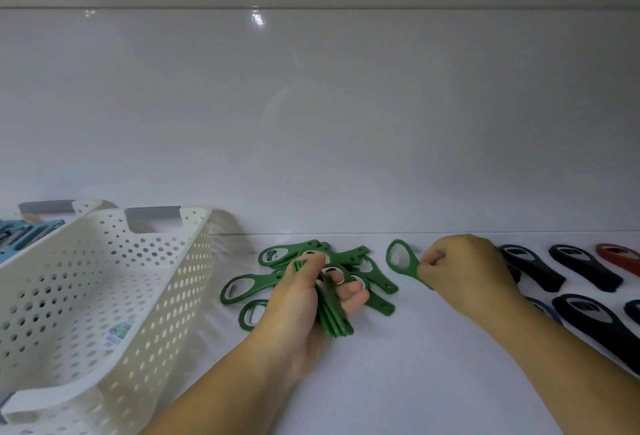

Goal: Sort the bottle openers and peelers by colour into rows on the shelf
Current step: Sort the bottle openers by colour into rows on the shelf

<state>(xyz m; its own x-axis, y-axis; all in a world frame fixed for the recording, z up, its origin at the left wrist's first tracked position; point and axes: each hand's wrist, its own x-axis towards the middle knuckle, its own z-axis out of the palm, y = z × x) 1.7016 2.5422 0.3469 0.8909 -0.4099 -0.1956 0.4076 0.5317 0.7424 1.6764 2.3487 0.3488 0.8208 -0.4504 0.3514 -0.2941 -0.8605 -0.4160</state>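
Centrally, on the white shelf (415,372), the left hand (304,303) grips a stacked bundle of flat green plastic bottle openers (334,318). Its fingers (349,291) are curled round the stack, whose handle ends point toward the viewer. Beneath and around this hand lies a loose heap of further green openers (239,287), crossing one another at mixed angles.

The right hand (464,268) is closed, its fingers (433,258) pinching the handle of a single green bottle opener (398,258). The opener's long axis runs from the fist up and to the left, ring end leading and just above or on the shelf; which of the two cannot be told.

This opener occupies the bare gap between the green heap on its left and the laid-out dark navy openers (533,266) on its right, beyond which a red opener (620,258) lies at the frame edge. The right hand is the nearer to that gap, so the green row would probably begin there, handle toward the viewer, parallel to the navy pieces.

At far left stand a white perforated plastic basket (86,278) and a second basket (93,204) behind it holding blue utensils (31,233).
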